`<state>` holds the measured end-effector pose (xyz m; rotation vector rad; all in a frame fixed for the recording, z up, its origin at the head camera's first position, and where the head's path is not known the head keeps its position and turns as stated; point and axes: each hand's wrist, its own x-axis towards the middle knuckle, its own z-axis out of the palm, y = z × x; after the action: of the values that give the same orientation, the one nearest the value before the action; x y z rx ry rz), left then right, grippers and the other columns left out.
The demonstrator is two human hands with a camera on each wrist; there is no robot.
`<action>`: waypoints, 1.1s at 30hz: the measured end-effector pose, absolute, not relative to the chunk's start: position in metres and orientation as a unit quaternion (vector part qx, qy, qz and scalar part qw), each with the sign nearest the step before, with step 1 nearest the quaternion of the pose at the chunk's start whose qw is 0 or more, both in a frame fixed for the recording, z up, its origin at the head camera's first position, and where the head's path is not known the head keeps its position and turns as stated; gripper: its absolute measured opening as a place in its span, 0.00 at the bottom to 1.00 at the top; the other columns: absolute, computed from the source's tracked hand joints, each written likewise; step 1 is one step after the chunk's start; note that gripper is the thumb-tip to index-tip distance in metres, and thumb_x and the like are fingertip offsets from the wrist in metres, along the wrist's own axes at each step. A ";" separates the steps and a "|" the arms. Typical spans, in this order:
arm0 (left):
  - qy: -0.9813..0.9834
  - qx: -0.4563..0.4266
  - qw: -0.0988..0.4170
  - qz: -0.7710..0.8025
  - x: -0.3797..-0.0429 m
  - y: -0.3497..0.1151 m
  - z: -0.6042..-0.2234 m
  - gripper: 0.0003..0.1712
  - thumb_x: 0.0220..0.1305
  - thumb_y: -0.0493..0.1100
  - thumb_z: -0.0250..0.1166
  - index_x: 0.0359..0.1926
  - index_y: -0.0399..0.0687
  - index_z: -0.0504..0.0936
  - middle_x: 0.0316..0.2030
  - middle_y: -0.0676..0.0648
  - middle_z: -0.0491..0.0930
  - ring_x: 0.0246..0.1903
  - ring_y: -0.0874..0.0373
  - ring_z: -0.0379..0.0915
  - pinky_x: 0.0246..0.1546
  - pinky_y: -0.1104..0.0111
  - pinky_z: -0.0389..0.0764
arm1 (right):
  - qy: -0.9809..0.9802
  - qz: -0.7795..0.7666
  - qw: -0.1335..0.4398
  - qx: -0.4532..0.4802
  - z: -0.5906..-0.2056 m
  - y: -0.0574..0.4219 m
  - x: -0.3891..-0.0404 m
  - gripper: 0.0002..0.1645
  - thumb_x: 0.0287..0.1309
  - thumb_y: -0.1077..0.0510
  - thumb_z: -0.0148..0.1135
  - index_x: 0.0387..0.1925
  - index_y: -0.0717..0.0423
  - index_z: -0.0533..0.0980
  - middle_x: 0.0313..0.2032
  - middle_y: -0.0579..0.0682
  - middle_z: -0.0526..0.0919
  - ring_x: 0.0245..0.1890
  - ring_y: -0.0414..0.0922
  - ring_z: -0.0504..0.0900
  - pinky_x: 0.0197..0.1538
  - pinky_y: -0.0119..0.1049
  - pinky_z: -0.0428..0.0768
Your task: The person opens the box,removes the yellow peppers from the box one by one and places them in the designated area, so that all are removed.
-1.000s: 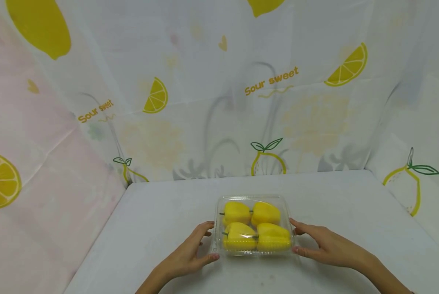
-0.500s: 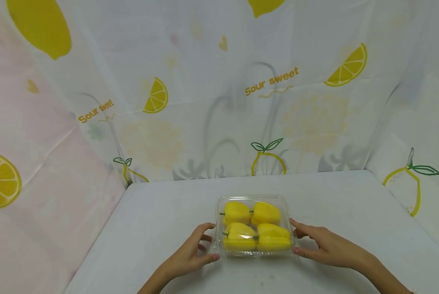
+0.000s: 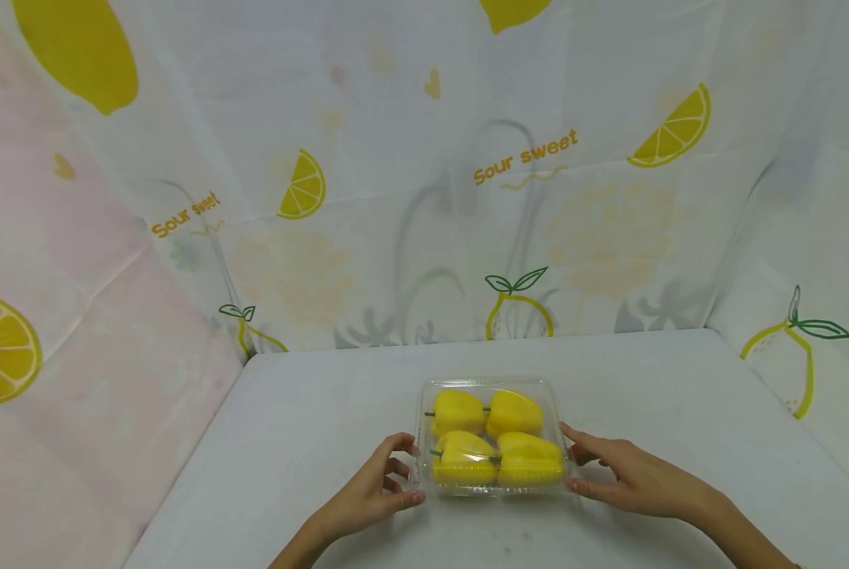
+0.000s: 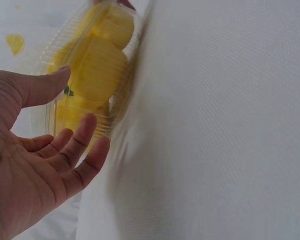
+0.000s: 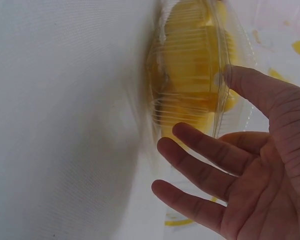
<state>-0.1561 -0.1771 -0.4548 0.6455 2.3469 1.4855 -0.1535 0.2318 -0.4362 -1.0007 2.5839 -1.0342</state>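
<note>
A clear plastic clamshell box point(image 3: 494, 382) with a closed lid sits on the white table. Inside it lie several yellow bell peppers point(image 3: 530, 458) with green stems. At the box's left side is my left hand point(image 3: 359, 499), its thumb by the front corner and its index fingertip at the rim; the other fingers are loosely bent. My right hand point(image 3: 634, 478) stands at the right side, thumb and index fingertip at the edge. Both wrist views show relaxed, spread fingers beside the ribbed wall of the box point(image 4: 90, 65), not wrapped round it. Actual contact of each fingertip is hard to tell.
The white tabletop point(image 3: 311, 419) extends around the box on all sides. A lemon-print cloth point(image 3: 396, 261) hangs behind the table and along its left and right sides.
My left hand's fingers have shifted slightly, with the lower fingers spreading a little more under the index finger. The box and my right hand stay nearly still.
</note>
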 end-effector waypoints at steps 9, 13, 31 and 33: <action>0.807 0.222 0.144 0.528 -0.154 -0.173 -0.456 0.41 0.62 0.39 0.71 0.68 0.39 0.57 0.59 0.37 0.65 0.44 0.52 0.74 0.42 0.67 0.79 | 0.861 -0.364 0.110 -0.339 -0.437 0.234 -0.154 0.44 0.68 0.47 0.59 0.73 0.68 0.55 0.55 0.57 0.81 0.51 0.40 0.80 0.44 0.44 0.81; 0.799 0.218 0.145 0.542 -0.153 -0.171 -0.455 0.40 0.61 0.38 0.71 0.67 0.38 0.57 0.57 0.35 0.66 0.42 0.52 0.75 0.41 0.67 0.79 | 0.856 -0.368 0.115 -0.343 -0.437 0.234 -0.154 0.44 0.69 0.47 0.59 0.72 0.70 0.55 0.56 0.59 0.80 0.51 0.41 0.80 0.45 0.43 0.81; 0.766 0.135 0.146 0.611 -0.153 -0.172 -0.459 0.34 0.53 0.36 0.76 0.59 0.34 0.72 0.38 0.42 0.80 0.25 0.63 0.72 0.21 0.75 0.71 | 0.845 -0.384 0.109 -0.356 -0.439 0.232 -0.155 0.43 0.69 0.49 0.59 0.71 0.72 0.55 0.54 0.55 0.81 0.49 0.38 0.81 0.44 0.42 0.81; 0.761 0.108 0.156 0.621 -0.152 -0.173 -0.459 0.34 0.52 0.36 0.77 0.58 0.35 0.74 0.37 0.42 0.82 0.21 0.64 0.69 0.18 0.76 0.68 | 0.843 -0.386 0.109 -0.359 -0.440 0.232 -0.156 0.43 0.69 0.50 0.59 0.71 0.72 0.55 0.54 0.56 0.81 0.49 0.38 0.81 0.44 0.42 0.81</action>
<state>-0.1525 -0.1727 -0.4588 0.3097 2.1780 1.7785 -0.1557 0.2321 -0.4396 -1.0551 2.4794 -1.1353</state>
